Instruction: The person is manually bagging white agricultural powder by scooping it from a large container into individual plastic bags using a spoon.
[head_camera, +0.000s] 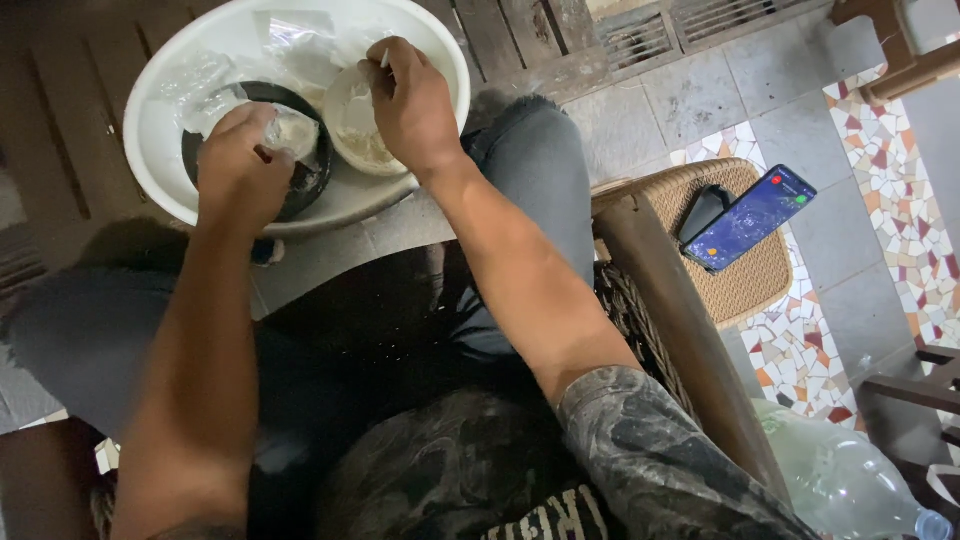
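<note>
A large white basin (160, 150) rests in front of my knees. Inside it sit a small black bowl (310, 180) and a pale bowl of whitish paste (365, 145). My left hand (240, 165) is closed over a lump of pale dough in clear plastic above the black bowl. My right hand (410, 100) pinches a thin white stick or spoon handle over the pale bowl. Crumpled clear plastic bags (290, 40) lie at the back of the basin.
I sit in a wicker chair with a wooden arm (680, 330). On a wicker stool (760, 270) to the right lie a lit phone (750, 218) and a dark case (703, 210). A clear plastic bottle (850, 480) lies at lower right. The floor is tile and mosaic.
</note>
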